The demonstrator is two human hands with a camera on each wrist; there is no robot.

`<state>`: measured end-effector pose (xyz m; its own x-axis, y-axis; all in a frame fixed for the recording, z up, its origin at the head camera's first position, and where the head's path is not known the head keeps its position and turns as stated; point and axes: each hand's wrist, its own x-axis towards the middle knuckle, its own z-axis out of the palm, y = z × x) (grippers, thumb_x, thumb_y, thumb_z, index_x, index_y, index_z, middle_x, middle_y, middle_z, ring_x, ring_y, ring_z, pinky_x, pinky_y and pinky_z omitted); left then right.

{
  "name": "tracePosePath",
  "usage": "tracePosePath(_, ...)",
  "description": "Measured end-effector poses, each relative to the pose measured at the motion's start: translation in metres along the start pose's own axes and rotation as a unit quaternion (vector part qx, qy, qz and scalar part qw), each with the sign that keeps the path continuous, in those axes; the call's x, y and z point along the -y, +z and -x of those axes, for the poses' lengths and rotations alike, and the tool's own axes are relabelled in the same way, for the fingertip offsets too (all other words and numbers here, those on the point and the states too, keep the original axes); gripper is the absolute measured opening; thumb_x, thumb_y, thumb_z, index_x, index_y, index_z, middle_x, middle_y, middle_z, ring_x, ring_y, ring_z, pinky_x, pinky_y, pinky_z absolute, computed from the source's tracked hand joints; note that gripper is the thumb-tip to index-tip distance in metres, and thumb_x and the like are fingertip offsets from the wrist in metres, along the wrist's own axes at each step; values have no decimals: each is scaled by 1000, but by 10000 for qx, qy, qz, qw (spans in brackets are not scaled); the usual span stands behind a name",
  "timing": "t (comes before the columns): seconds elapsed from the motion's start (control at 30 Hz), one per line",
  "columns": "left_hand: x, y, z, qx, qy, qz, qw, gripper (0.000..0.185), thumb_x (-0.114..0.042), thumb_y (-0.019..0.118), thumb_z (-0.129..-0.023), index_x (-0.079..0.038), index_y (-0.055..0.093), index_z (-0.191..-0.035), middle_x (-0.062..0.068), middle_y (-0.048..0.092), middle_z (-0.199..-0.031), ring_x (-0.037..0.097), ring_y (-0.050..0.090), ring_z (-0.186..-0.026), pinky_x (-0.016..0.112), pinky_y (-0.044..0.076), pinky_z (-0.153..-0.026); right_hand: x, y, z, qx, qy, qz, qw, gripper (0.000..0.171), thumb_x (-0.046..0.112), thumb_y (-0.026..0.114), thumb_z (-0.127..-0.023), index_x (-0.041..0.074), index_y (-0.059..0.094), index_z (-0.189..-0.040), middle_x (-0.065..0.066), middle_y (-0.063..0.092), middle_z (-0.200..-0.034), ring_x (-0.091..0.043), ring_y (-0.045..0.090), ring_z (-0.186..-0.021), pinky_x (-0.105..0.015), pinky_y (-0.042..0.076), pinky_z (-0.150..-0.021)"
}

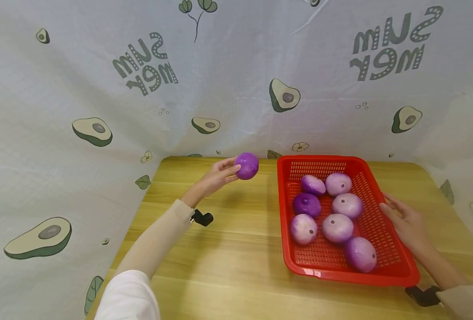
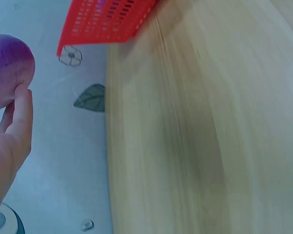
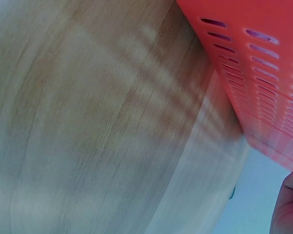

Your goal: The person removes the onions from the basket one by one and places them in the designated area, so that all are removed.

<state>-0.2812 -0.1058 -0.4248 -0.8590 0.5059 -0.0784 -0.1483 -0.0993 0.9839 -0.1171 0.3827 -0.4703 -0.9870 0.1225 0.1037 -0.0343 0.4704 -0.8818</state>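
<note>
My left hand (image 1: pixel 216 177) holds a purple onion (image 1: pixel 247 166) between thumb and fingers, raised over the back of the table left of the basket. The left wrist view shows the same onion (image 2: pixel 9 70) at the fingertips, cut off by the frame edge. On the right, my right hand (image 1: pixel 408 222) grips the right rim of a red plastic basket (image 1: pixel 283 222), thumb over the edge. Inside the basket lie several onions (image 1: pixel 337 228), most pale purple and one deep purple (image 1: pixel 307 205). Only part of the right hand (image 3: pixel 288 207) shows beside the basket wall (image 3: pixel 263 92) in the right wrist view.
A light wooden table (image 1: pixel 220 258) bears the basket. Behind it and at both sides hangs a white curtain (image 1: pixel 228 89) printed with avocados, leaves and lettering. Black wrist mounts (image 1: pixel 202 218) show at both sleeves.
</note>
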Motion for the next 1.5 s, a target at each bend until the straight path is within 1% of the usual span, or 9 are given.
tracePosePath(0.13, 6, -15, 4, -232, 10, 19, 9997, 50, -7, 54, -103, 4, 38, -149, 23, 44, -143, 35, 46, -133, 40, 45, -104, 0, 0, 0, -72, -78, -21, 9999, 51, 19, 53, -105, 10, 39, -154, 22, 55, -99, -7, 68, -63, -29, 56, -49)
tracePosePath(0.27, 14, -28, 7, -430, -3, 120, 9990, 49, -5, 52, -104, 6, 37, -149, 25, 42, -145, 36, 45, -134, 40, 45, -104, 1, 0, 0, -77, -98, -33, 9999, 51, 19, 53, -105, 10, 40, -153, 23, 55, -98, -7, 68, -63, -28, 56, -49)
tracePosePath(0.5, 28, -49, 14, -754, -149, 406, 9962, 51, -6, 50, -105, 8, 32, -150, 27, 36, -149, 40, 40, -137, 43, 39, -109, 1, 0, 2, 4, 36, 42, 10000, 55, 25, 55, -104, 13, 38, -154, 13, 58, -100, -10, 69, -64, -32, 57, -50)
tracePosePath(0.63, 36, -61, 16, -917, -203, 529, 9942, 53, -6, 49, -105, 8, 28, -152, 28, 33, -150, 42, 38, -138, 45, 36, -111, 3, 0, 3, 84, 90, 27, 9999, 55, 23, 54, -105, 13, 36, -156, 18, 56, -99, -11, 69, -64, -34, 57, -50)
tracePosePath(0.8, 43, -74, 18, -1180, -372, 580, 9906, 56, -10, 51, -105, 7, 26, -153, 29, 32, -152, 42, 39, -138, 43, 37, -111, 3, -1, 4, 160, 107, -8, 9998, 55, 22, 52, -105, 13, 34, -156, 23, 54, -100, -11, 70, -65, -35, 57, -50)
tracePosePath(1.07, 48, -85, 20, -1476, -595, 632, 9852, 61, -11, 49, -106, 6, 18, -155, 32, 27, -153, 43, 36, -139, 39, 39, -109, 4, -1, 3, 133, 124, 57, 9998, 56, 26, 53, -105, 14, 34, -156, 13, 57, -101, -11, 69, -66, -35, 58, -51)
tracePosePath(1.17, 50, -88, 20, -1586, -669, 583, 9833, 62, -13, 49, -106, 5, 18, -155, 33, 28, -153, 43, 36, -139, 40, 39, -109, 5, -1, 3, 131, 113, 84, 9998, 56, 25, 53, -105, 14, 34, -156, 15, 57, -100, -11, 69, -65, -35, 58, -50)
tracePosePath(1.33, 52, -93, 19, -1663, -776, 443, 9820, 62, -16, 48, -107, 5, 17, -156, 34, 28, -153, 43, 36, -139, 42, 38, -109, 5, 0, 4, 112, 106, 68, 9999, 56, 24, 54, -105, 14, 34, -156, 18, 55, -100, -10, 69, -65, -34, 57, -50)
tracePosePath(1.5, 55, -97, 18, -1746, -882, 450, 9796, 63, -17, 50, -106, 6, 18, -155, 35, 30, -152, 43, 38, -137, 42, 40, -108, 4, 0, 4, 110, 87, -8, 9999, 55, 23, 54, -105, 14, 35, -156, 17, 56, -100, -9, 69, -66, -34, 58, -51)
